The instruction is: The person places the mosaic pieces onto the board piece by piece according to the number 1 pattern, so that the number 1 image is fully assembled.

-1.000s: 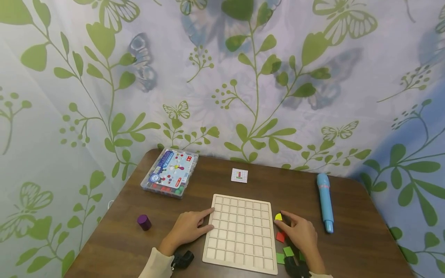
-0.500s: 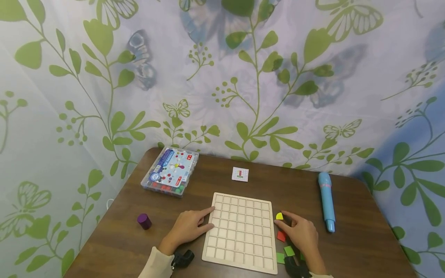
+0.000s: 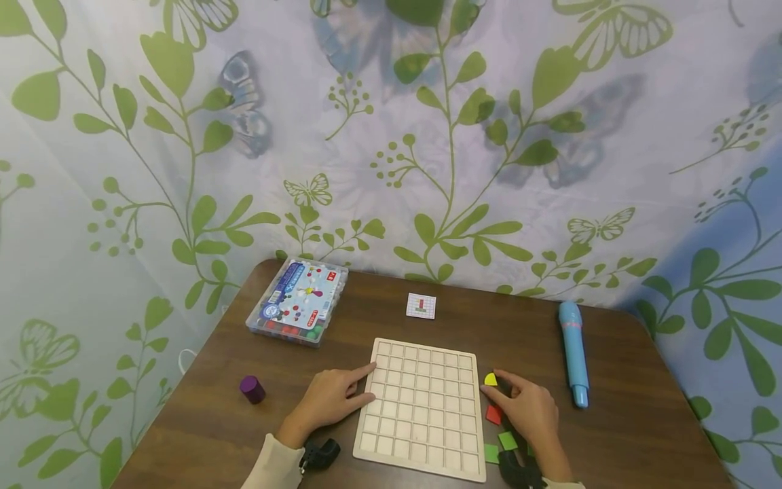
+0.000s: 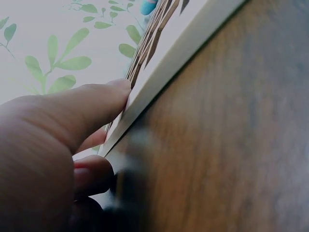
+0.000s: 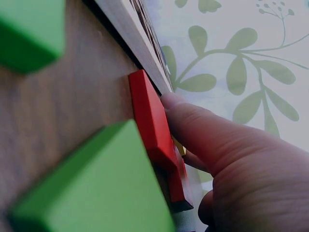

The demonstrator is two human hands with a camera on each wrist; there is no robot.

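A pale wooden board [image 3: 421, 409] with a grid of square recesses lies flat on the table. At its left edge rests my left hand [image 3: 326, 401], thumb and forefinger stretched out and spread; in the left wrist view the thumb [image 4: 108, 99] meets the rim. My right hand [image 3: 530, 413] is by the right edge, thumb tip at the board's side, forefinger beside a yellow rounded piece [image 3: 491, 379]. Under that hand lie a red block [image 3: 493, 415] and green square blocks [image 3: 507, 441]. The right wrist view shows a second red block [image 5: 179, 186], and the yellow piece mostly hidden behind the thumb.
Behind the board lies a small card [image 3: 421, 306] with a coloured grid pattern. A clear plastic case [image 3: 299, 302] of coloured parts is at the back left, a purple cylinder [image 3: 252, 389] nearer. A light blue microphone-shaped thing [image 3: 573, 354] lies right. A patterned curtain hangs behind.
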